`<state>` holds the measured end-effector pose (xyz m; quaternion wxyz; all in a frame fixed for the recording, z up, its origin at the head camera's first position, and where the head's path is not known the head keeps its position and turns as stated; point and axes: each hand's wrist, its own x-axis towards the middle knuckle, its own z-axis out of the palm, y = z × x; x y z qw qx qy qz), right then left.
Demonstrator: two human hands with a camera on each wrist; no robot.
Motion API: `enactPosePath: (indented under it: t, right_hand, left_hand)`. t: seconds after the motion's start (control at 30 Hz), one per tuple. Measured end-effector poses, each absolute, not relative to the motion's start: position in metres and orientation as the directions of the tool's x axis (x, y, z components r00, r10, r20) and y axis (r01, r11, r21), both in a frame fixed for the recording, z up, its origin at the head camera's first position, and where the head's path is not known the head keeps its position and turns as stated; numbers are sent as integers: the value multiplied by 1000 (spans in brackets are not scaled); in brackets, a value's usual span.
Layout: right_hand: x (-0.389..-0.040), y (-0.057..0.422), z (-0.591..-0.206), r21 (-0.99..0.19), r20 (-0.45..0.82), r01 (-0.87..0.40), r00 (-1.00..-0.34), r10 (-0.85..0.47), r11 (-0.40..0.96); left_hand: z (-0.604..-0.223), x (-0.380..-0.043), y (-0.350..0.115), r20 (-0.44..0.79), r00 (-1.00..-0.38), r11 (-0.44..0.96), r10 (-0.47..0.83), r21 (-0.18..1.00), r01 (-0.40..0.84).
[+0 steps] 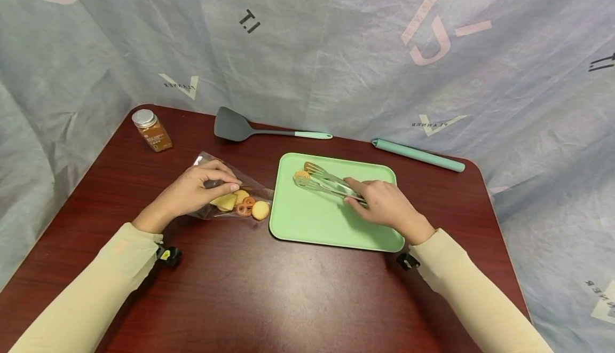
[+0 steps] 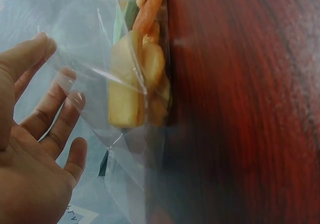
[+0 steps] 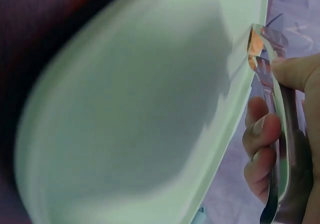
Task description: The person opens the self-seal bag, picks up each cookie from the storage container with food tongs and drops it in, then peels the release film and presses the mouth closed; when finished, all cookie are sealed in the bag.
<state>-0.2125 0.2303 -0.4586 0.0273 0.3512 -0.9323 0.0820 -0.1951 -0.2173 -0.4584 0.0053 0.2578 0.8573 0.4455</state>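
Note:
My left hand pinches the upper film of a clear plastic bag lying left of the tray. Inside the bag are a round yellow biscuit, a reddish-brown pretzel-like piece and yellow block-like pieces. Over the light green tray, my right hand grips metal tongs, thumb on one arm and fingers round the other. A small round orange-yellow biscuit is between the slotted tong tips, above the tray's upper left part. In the right wrist view, the tongs run along the palm.
A spice jar with a silver lid stands at the back left. Along the back edge lie a grey spatula with a mint handle and a green rod-like thing. Grey cloth hangs behind the dark red table.

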Motion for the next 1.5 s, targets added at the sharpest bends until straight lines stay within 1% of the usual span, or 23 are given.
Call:
enactPosePath:
  t: [0.13,0.2,0.3,0.37,0.43,0.63,0.83,0.93,1.23,1.5]
  right_hand:
    - [-206,228,-457,-276,94,-664,-738,-668,695]
    - [-201,224,-454,-335,93,-676,-716,-691,656]
    - [-194,216,-451,-375,103,-711,-669,-736,595]
    - [-191,211,-450,-363,111,-736,-643,-758,571]
    - [-188,207,-450,-335,116,-750,-633,-765,570]
    - [-185,207,-451,-278,123,-753,-644,-755,597]
    - [-177,209,-451,-184,122,-778,-625,-771,601]
    - [-174,209,-452,-156,122,-785,-617,-777,599]
    - [-168,201,-455,-118,113,-778,-628,-770,617]
    - [-167,196,-459,-114,103,-772,-635,-766,625]
  left_hand:
    - [-458,-195,-217,216,-869,476,444,765,434]
    - [-458,-195,-218,214,-870,478,444,764,432]
    - [-457,-195,-218,216,-869,477,445,764,434]
    - [-457,-195,-218,219,-867,473,448,765,438]
    - [-456,-195,-218,220,-866,472,449,764,439]
    - [-458,-195,-219,212,-868,473,449,767,432]
    - [-457,-193,-220,202,-874,480,442,770,421]
    - [-457,-193,-219,212,-868,471,448,770,431]
    - [-456,-189,-218,200,-875,489,440,764,420]
    - [-458,-190,-219,199,-877,485,438,769,417]
